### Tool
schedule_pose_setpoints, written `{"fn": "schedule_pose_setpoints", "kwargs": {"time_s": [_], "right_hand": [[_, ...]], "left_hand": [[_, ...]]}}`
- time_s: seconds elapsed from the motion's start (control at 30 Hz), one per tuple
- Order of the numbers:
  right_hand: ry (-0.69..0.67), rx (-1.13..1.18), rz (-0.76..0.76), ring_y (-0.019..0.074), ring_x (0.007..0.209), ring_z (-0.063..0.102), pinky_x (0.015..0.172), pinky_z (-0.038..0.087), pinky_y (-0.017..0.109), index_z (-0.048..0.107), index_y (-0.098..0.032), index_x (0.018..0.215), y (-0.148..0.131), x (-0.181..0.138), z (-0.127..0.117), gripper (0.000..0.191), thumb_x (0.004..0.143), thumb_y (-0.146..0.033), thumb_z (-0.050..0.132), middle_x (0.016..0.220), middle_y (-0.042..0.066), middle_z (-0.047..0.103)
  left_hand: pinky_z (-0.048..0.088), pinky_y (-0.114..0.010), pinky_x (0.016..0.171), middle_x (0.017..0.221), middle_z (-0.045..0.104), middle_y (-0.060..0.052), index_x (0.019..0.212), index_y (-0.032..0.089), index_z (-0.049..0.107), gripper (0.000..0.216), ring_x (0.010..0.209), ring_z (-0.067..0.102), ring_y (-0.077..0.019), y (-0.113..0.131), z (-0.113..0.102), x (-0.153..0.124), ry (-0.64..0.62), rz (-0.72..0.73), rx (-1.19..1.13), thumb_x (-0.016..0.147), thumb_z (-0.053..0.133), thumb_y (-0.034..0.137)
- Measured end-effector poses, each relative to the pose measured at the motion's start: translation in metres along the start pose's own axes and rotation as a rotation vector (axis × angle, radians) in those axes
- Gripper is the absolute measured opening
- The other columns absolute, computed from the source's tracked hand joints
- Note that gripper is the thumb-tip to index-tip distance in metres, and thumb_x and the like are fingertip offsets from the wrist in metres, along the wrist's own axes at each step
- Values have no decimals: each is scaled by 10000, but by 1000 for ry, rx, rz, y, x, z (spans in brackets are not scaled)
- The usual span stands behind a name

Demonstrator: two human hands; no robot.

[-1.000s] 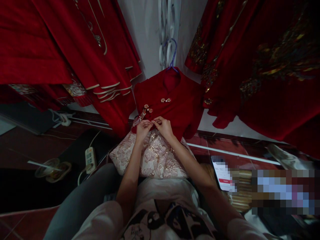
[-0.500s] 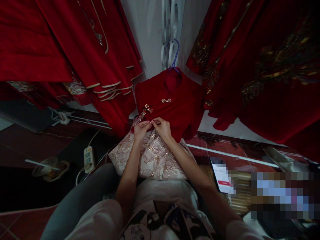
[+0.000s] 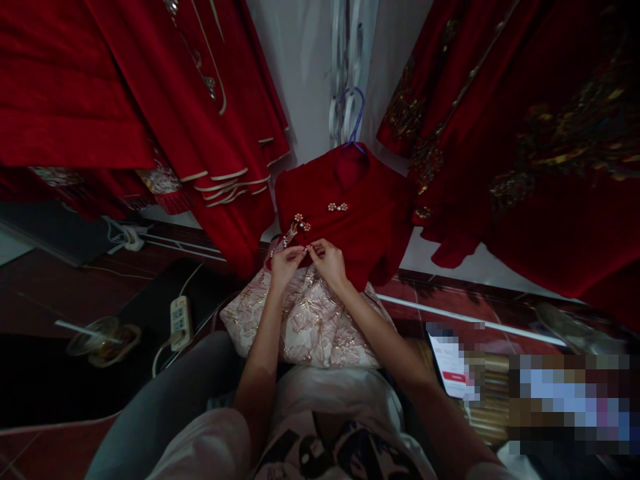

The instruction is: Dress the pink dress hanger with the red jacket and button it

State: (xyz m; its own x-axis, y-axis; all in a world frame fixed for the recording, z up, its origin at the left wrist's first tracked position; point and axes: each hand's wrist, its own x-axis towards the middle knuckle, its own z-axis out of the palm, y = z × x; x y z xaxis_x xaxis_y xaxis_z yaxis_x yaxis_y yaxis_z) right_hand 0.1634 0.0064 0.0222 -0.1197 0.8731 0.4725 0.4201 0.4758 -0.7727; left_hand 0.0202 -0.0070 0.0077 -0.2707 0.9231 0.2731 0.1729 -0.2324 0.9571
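Beyond the pink cloth (image 3: 307, 333) on the lap, the left hand (image 3: 286, 263) and right hand (image 3: 329, 259) pinch narrowly at the red top's (image 3: 361, 230) lower front; what they grip cannot be told. Seemingly fine trimming work, calling for 2 steady pinches. Farther up sits 1 beaded clasp (image 3: 337, 207). Since the earlier frame, only the view has shifted noticeably.

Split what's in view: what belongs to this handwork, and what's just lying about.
In the work:
left hand and right hand, close together
red garment on its hanger
flower ornaments on the garment
pale patterned fabric

Lying about:
phone
power strip
clear cup
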Motion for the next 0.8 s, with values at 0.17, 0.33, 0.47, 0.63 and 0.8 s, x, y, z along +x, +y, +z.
{"fn": "schedule_pose_setpoints", "kwargs": {"time_s": [0.17,0.33,0.47,0.63,0.8], "right_hand": [[-53,-73,-27,125,696,609,676,478,237,579,-198,854,-4,10,-8,77,867,-267,546,833,24,660],[-162,124,54,111,652,615,637,491,237,549,-202,919,2,4,-20,99,845,-266,555,847,12,657],[-134,250,210,105,556,566,511,467,229,495,-210,909,4,-17,-31,214,818,-382,582,771,-8,601],[-84,286,181,114,607,563,560,489,241,502,-206,898,-3,-20,-41,225,811,-395,587,770,-2,583],[-40,312,120,147,825,622,789,530,306,557,-189,956,7,-15,-30,183,830,-322,555,913,52,642]], "left_hand": [[551,-365,853,895,745,-80,851,158,738,229,825,699,-195,-1,1,0,-23,51,8,706,722,334],[542,-294,763,892,731,-79,879,152,705,227,773,675,-157,4,-6,4,152,108,15,745,681,333],[526,-287,743,879,721,-78,861,152,691,201,758,656,-153,2,-20,8,332,128,31,753,665,320],[528,-287,731,869,721,-62,846,171,694,145,753,661,-154,8,-16,2,92,119,105,762,648,279],[543,-296,725,880,712,-50,864,193,695,125,731,660,-148,14,-2,-6,-41,169,315,787,632,270]]}}
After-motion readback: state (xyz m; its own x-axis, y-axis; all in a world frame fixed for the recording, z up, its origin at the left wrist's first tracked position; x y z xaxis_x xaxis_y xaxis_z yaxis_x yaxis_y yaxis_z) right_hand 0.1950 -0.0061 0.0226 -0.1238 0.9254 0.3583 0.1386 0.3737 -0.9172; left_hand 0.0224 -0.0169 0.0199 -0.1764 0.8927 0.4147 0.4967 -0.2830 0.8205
